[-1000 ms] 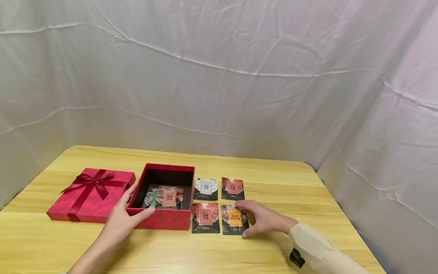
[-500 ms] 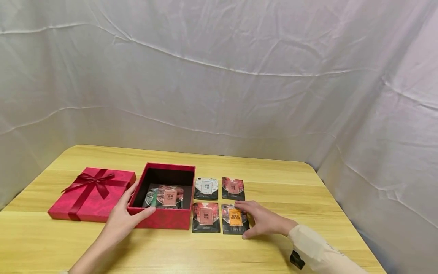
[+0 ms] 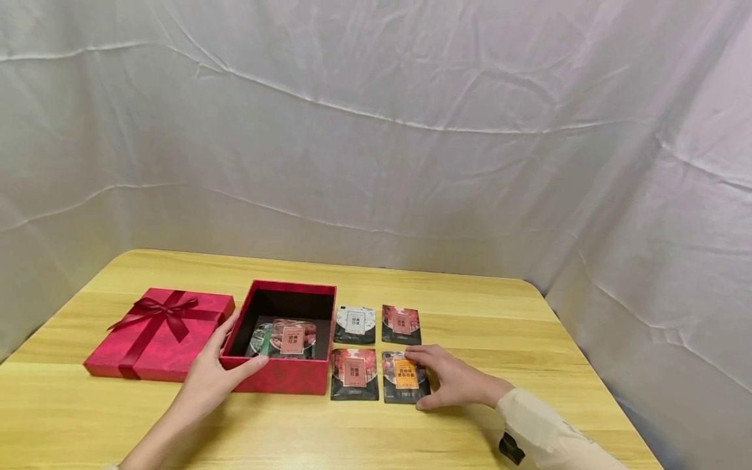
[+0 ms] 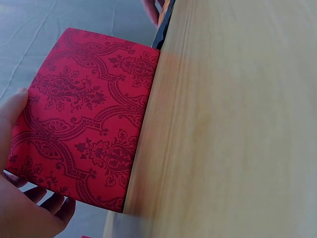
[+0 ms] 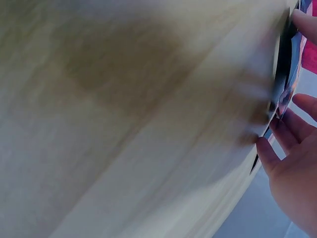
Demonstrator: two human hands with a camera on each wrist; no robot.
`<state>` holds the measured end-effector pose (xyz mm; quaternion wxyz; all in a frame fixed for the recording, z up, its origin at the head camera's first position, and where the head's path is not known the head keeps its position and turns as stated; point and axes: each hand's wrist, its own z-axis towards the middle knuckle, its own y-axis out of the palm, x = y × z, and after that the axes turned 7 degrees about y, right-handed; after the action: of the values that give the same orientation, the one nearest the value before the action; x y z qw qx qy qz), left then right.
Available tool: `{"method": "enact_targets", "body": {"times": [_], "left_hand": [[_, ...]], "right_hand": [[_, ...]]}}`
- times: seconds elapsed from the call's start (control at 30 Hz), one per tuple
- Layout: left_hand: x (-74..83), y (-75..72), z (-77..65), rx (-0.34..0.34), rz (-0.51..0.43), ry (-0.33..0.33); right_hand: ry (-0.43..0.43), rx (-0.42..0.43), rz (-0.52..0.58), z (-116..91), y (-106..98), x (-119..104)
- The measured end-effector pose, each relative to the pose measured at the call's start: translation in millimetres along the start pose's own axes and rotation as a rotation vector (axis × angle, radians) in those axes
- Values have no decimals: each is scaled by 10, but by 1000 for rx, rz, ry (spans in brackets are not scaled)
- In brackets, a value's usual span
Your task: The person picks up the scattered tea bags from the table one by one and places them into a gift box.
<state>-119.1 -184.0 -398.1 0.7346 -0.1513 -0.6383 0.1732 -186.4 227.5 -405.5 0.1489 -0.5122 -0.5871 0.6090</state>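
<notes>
An open red box (image 3: 276,378) sits on the wooden table (image 3: 470,307) with a few tea packets (image 3: 288,338) inside. My left hand (image 3: 214,375) grips its front left corner, thumb on the front wall and fingers along the left side. In the left wrist view the patterned box wall (image 4: 94,114) fills the frame, with my thumb (image 4: 12,106) on it. Right of the box lie several packets. My right hand (image 3: 452,382) curls round the right edge of the orange-label packet (image 3: 404,377), index finger at its top and thumb at its lower corner. The right wrist view shows the packet edge (image 5: 285,84) against my fingers (image 5: 277,148).
The red lid (image 3: 158,333) with a ribbon bow lies left of the box. A white-topped packet (image 3: 355,324) and two red packets (image 3: 401,324) (image 3: 354,373) lie flat beside the orange one. A white cloth backdrop (image 3: 376,130) hangs behind the table.
My right hand has crept a little to the left and closed round the orange-label packet's right edge. The left hand and box have stayed put.
</notes>
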Motion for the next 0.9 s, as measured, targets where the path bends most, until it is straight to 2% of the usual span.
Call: {"method": "enact_targets", "body": {"times": [0.9], "left_hand": [[-7,1,2,-2,0,-5]], "right_hand": [[-16,69,42,-3,-101,6]]}}
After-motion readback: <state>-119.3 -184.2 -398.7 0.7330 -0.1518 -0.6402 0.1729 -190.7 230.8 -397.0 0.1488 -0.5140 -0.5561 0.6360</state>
